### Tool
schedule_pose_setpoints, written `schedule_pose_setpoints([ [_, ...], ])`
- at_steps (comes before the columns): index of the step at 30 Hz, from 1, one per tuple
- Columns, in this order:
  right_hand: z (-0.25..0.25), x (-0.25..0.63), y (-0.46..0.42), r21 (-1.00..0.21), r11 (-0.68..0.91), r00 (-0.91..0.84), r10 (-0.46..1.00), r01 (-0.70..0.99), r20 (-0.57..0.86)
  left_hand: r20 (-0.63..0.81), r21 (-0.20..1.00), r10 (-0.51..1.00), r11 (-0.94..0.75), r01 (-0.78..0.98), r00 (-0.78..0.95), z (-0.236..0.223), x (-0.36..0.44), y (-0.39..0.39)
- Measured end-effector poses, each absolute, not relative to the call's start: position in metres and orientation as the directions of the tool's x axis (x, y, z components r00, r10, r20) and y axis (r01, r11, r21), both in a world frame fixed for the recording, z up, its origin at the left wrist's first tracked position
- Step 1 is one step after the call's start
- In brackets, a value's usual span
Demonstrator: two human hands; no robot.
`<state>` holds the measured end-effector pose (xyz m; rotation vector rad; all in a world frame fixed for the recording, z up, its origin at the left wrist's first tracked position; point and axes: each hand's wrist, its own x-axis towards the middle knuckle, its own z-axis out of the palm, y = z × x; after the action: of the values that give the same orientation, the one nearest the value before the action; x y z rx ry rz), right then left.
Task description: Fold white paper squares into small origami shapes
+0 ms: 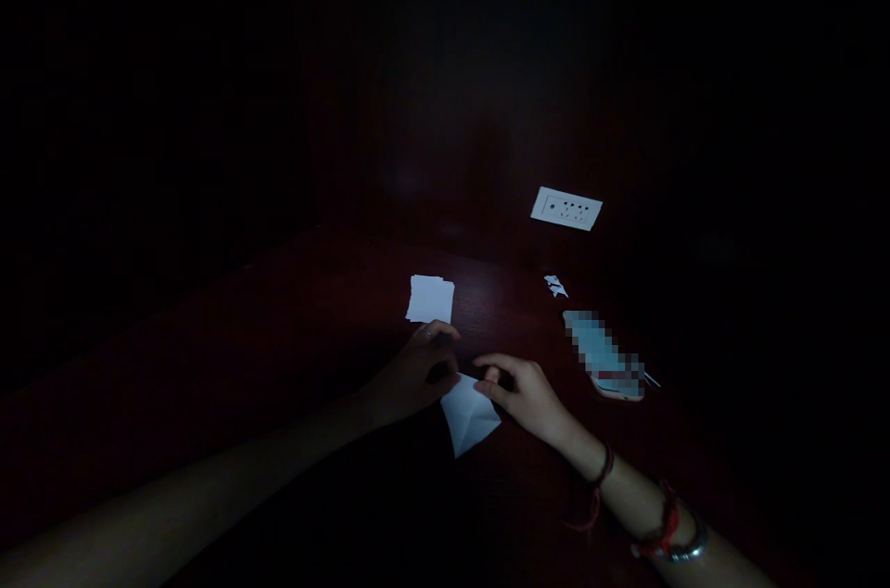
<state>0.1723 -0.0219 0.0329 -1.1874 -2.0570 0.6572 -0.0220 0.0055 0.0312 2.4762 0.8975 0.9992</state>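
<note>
A folded white paper (469, 415) with visible creases lies on the dark reddish table (292, 338), its point toward me. My left hand (417, 370) pinches its upper left corner with curled fingers. My right hand (521, 391) grips the upper right edge, thumb and fingers closed on the paper. Red cords and a metal bangle circle my right wrist.
A small stack of white paper squares (430, 299) lies just beyond my left hand. A phone (603, 354) rests to the right, with small paper scraps (555, 286) behind it. A white socket plate (565, 208) sits on the dark wall. The surroundings are very dark.
</note>
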Motion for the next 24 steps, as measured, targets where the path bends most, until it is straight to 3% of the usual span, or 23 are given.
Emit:
schedule_pose_setpoints([
  [10,0.027,0.176,-0.015,-0.792,0.384,-0.256,0.921,0.474,0.294,0.478,0.622,0.804,-0.595,0.509,0.355,0.028,-0.028,0.013],
  [14,0.025,0.18,-0.01,-0.832,0.351,-0.119,0.935,0.43,0.333,0.467,0.508,0.754,-0.657,0.557,0.462,0.021,-0.027,0.009],
  [18,0.022,0.181,-0.007,-0.855,0.341,-0.139,0.94,0.39,0.312,0.498,0.375,0.706,-0.699,0.609,0.503,0.022,-0.026,0.003],
  [24,0.018,0.179,-0.005,-0.87,0.308,-0.165,0.95,0.385,0.264,0.429,0.331,0.607,-0.795,0.508,0.669,0.026,-0.023,0.002],
])
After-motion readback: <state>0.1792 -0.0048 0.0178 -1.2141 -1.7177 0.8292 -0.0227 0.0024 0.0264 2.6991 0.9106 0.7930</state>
